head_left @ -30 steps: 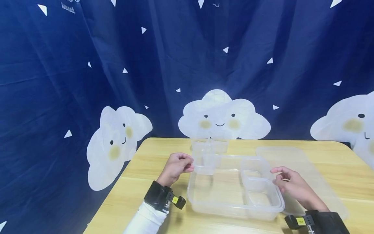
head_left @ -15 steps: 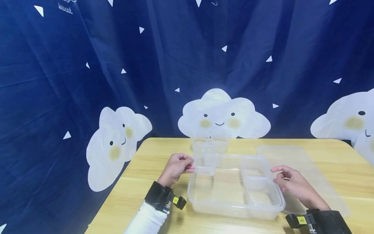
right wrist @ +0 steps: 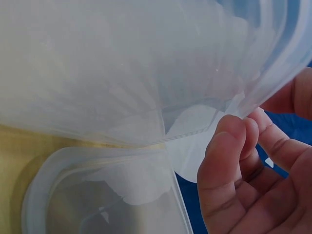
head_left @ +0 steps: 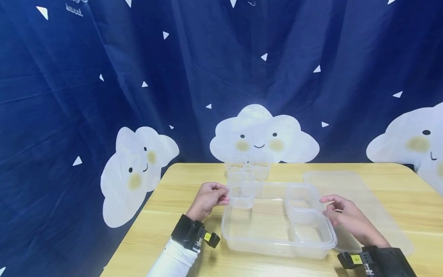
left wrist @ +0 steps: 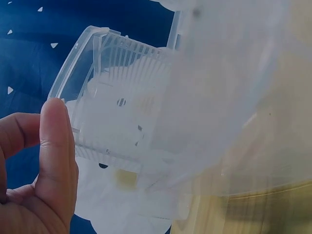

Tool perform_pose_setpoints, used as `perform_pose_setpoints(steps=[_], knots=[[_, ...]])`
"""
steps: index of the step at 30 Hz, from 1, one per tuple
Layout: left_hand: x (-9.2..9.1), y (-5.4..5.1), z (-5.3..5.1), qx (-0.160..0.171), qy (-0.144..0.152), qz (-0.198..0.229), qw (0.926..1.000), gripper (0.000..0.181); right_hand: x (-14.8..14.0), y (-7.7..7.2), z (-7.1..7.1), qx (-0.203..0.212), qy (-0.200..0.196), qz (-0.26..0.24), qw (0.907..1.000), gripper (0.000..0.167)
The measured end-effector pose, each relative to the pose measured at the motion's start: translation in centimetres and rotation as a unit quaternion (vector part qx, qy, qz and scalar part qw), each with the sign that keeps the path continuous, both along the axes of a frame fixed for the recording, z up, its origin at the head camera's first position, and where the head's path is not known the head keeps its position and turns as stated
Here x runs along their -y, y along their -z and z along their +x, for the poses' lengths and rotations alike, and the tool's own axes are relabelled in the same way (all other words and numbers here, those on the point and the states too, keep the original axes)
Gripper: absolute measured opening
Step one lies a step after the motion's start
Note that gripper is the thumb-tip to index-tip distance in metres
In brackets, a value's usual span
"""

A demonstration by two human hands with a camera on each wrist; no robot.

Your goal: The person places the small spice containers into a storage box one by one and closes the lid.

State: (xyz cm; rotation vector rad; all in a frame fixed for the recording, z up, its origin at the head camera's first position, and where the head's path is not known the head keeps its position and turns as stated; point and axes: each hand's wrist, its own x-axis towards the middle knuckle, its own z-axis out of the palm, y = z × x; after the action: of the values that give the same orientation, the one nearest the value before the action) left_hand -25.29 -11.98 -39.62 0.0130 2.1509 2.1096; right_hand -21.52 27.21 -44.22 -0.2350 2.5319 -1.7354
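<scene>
A large clear plastic food container point(head_left: 257, 246) sits on the table in the head view. Two small clear boxes, a back one point(head_left: 298, 197) and a front one point(head_left: 309, 231), fill its right side. My left hand point(head_left: 209, 198) pinches the left edge of another small clear box point(head_left: 240, 200), which is over the container's back left corner; in the left wrist view its ribbed wall point(left wrist: 124, 63) shows beside the thumb. At the container's right rim my right hand point(head_left: 347, 219) grips with thumb and bent fingers point(right wrist: 224, 161). One fingertip is hidden behind the rim in the right wrist view.
A frosted flat lid point(head_left: 360, 200) lies on the wooden table point(head_left: 166, 227) to the right, partly under the right hand. More clear small boxes point(head_left: 261, 171) stand at the back edge. A dark blue curtain point(head_left: 194, 69) hangs behind the table.
The small box in my left hand has come down slightly toward the container's back left corner. Both hands stay almost where they were, and the head view has shifted a little.
</scene>
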Motion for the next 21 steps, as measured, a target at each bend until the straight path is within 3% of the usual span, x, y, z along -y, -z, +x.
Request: perform_pose_setpoints(steps=[12, 21], knots=[[0.08, 0.38, -0.27, 0.002, 0.007, -0.002, 1.0, 0.024, -0.14, 0.12, -0.05, -0.004, 0.001, 0.005, 1.0, 0.037], [0.22, 0.6, -0.46, 0.011, 0.003, -0.011, 0.9999, 0.02, -0.08, 0.23, -0.05, 0.008, 0.005, 0.008, 0.9999, 0.038]])
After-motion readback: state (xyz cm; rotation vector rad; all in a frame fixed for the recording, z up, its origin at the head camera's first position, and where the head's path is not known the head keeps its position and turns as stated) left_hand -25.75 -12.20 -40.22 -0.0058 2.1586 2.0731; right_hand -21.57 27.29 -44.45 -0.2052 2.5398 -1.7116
